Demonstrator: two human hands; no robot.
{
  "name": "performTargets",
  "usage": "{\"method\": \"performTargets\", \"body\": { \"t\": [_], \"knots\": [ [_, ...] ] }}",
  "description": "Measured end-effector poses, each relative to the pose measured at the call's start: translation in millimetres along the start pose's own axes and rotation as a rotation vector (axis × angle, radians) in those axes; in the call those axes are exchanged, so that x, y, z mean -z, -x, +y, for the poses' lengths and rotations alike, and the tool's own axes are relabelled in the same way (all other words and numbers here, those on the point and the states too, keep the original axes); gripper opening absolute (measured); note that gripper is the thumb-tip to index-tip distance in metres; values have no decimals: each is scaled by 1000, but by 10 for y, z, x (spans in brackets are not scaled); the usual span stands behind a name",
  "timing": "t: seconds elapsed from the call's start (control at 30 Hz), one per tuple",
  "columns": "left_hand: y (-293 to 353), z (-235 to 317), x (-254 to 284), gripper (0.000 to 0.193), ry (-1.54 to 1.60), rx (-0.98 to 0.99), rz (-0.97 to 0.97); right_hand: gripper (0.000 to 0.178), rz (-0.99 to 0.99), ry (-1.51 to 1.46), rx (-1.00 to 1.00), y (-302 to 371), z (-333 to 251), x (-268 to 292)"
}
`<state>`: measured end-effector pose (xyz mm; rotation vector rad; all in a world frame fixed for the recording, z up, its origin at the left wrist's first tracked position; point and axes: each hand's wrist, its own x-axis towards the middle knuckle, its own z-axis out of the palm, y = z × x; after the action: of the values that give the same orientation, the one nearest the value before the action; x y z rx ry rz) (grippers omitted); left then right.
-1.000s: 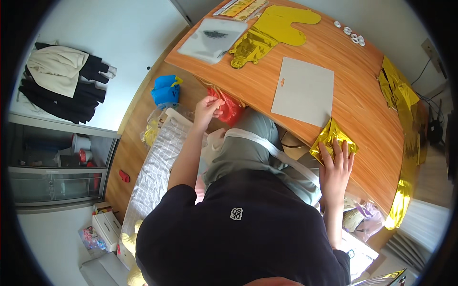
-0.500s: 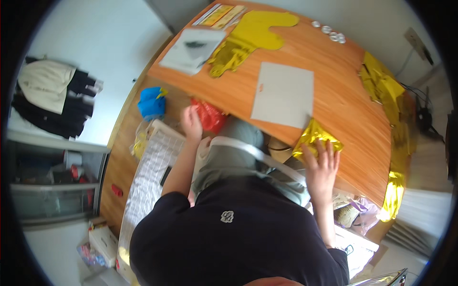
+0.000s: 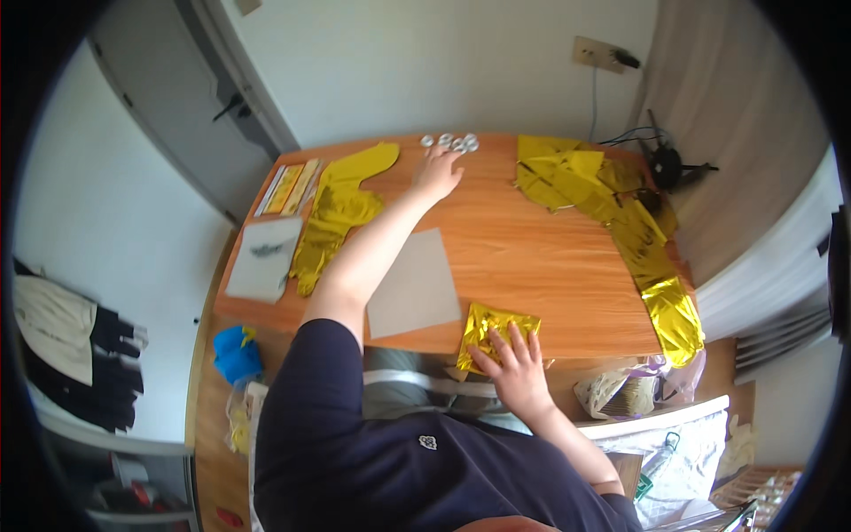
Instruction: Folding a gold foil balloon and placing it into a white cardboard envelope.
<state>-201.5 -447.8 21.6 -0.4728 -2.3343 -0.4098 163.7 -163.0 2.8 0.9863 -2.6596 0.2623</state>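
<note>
My left arm stretches across the wooden table to its far edge. There my left hand [image 3: 438, 173] has its fingers extended, at or just short of a cluster of small white round pieces [image 3: 458, 144] that look like little rolls. Whether the fingertips touch them is hard to tell. Close to me, my right hand [image 3: 514, 365] lies flat with its fingers spread, on a folded shiny gold foil piece [image 3: 479, 325] by the near table edge. A grey sheet [image 3: 417, 288] lies on the table, partly under my left forearm.
More gold foil [image 3: 346, 213] spreads at left, beside a pale bag [image 3: 264, 257] and a yellow-and-white packet [image 3: 290, 186]. Along the right edge a long gold foil strip [image 3: 634, 235] hangs over the front. Behind it stands a black device [image 3: 669, 167] with cables.
My left hand has gone from beside the red bag below the table to the white pieces at the far edge. My view has turned and lifted; the right hand stays on the foil.
</note>
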Motion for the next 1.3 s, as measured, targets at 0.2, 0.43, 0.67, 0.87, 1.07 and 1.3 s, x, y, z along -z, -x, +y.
{"method": "performTargets", "body": {
  "t": [0.2,0.43,0.67,0.87,1.07,1.3],
  "knots": [
    [-360,-312,-713,21,-153,262,-116,52,-17,29,-31,117,15,-7],
    [-97,-285,-214,15,528,412,-196,51,-80,-34,-9,33,106,35],
    [1446,560,1587,16,599,316,-438,55,27,-363,-92,-414,333,389],
    [2187,753,1917,37,306,258,-202,41,88,-1522,-472,-880,267,155],
    [2612,819,2148,74,-93,395,-435,40,-2,-2065,-865,-1117,-171,496],
    [2498,922,2097,86,187,227,-475,44,-152,-1957,-900,-1216,-121,113]
  ]
}}
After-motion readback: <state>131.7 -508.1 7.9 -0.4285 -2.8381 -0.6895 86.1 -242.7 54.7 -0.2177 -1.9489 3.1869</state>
